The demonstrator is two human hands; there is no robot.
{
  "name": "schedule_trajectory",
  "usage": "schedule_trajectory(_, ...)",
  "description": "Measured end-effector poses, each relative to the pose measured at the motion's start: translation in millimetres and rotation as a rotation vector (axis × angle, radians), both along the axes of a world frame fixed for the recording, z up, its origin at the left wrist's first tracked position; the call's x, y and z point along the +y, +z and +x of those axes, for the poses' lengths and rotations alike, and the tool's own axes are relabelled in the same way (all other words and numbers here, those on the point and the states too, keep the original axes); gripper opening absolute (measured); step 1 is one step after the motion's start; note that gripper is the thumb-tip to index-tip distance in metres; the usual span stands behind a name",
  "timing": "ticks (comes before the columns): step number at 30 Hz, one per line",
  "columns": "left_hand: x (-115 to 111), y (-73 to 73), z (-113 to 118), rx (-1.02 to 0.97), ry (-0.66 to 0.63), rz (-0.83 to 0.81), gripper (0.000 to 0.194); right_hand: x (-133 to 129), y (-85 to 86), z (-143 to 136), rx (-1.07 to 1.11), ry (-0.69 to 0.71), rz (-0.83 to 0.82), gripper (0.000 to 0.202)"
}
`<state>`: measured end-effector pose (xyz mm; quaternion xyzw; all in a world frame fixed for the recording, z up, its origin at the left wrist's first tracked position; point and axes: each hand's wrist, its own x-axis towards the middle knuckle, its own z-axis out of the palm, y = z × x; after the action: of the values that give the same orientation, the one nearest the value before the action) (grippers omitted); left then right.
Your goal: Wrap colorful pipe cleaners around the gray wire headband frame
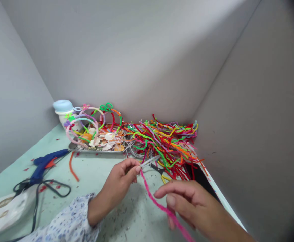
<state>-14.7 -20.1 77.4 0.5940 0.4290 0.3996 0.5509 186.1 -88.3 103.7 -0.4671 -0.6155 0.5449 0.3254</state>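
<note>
My left hand [123, 176] is closed in a pinch, with thumb and forefinger on one end of a fuzzy pink pipe cleaner [149, 192]. A thin whitish strip [149, 162] sticks out from the same fingertips towards the upper right. The pink length runs down to the lower right, past the fingers of my right hand [189, 205] and out of the frame. That hand is half curled beside it, thumb and forefinger apart. Scissors [165, 176] with dark and yellow handles lie just beyond the two hands, partly under the pile of coloured pipe cleaners [167, 141].
A metal tray [99, 152] of shells holds several colourful hoops [82, 117]. Behind it stands a white jar with a blue lid [63, 106]. To the left lie a blue glue gun [42, 166], its black cord and an orange pipe cleaner [73, 167]. Grey walls enclose the table.
</note>
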Motion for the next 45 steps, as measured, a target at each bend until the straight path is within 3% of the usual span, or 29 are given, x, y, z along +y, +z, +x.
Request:
schedule_trajectory(4, -0.8, -2.8, 3.0, -0.014, -0.059, -0.070, 0.021, 14.3, -7.8, 3.3, -0.194, -0.342, 0.366, 0.018)
schedule_trajectory(5, -0.9, -4.3, 3.6, -0.010, -0.075, -0.079, 0.020, 18.5, -11.4, 3.1, -0.251, -0.375, 0.458, 0.016)
schedule_trajectory(8, -1.1, -9.5, 4.7, -0.015, -0.127, -0.122, 0.022, 28.1, -22.1, 1.9, -0.376, -0.368, 0.714, 0.018)
schedule_trajectory(10, -1.2, -12.3, 4.7, -0.022, -0.154, -0.157, 0.023, 31.4, -27.9, 1.4, -0.411, -0.308, 0.795, 0.023)
schedule_trajectory(14, -1.1, -15.1, 3.9, -0.030, -0.200, -0.197, 0.024, 33.3, -37.0, -0.2, -0.456, -0.144, 0.810, 0.021)
schedule_trajectory(17, -0.4, -16.1, 3.9, -0.042, -0.216, -0.217, 0.024, 33.3, -44.3, -3.1, -0.499, -0.100, 0.871, 0.028)
schedule_trajectory(22, -0.9, -17.6, 5.2, -0.051, -0.211, -0.245, 0.020, 34.7, -55.9, -9.3, -0.524, -0.118, 0.984, 0.022)
schedule_trajectory(26, -2.4, -17.7, 5.5, -0.037, -0.210, -0.241, 0.017, 36.8, -59.4, -11.3, -0.518, -0.149, 0.970, 0.017)
schedule_trajectory(33, 0.4, -24.0, 3.6, -0.014, -0.279, -0.185, 0.016, 36.6, -56.9, -8.7, -0.516, -0.177, 0.933, 0.010)
schedule_trajectory(39, 0.5, -22.8, 3.4, -0.018, -0.270, -0.217, 0.015, 37.9, -53.6, -8.1, -0.495, -0.184, 0.936, 0.011)
schedule_trajectory(45, -0.1, -23.5, 1.6, 0.011, -0.291, -0.149, 0.017, 36.9, -52.0, -8.5, -0.466, -0.197, 0.940, 0.011)
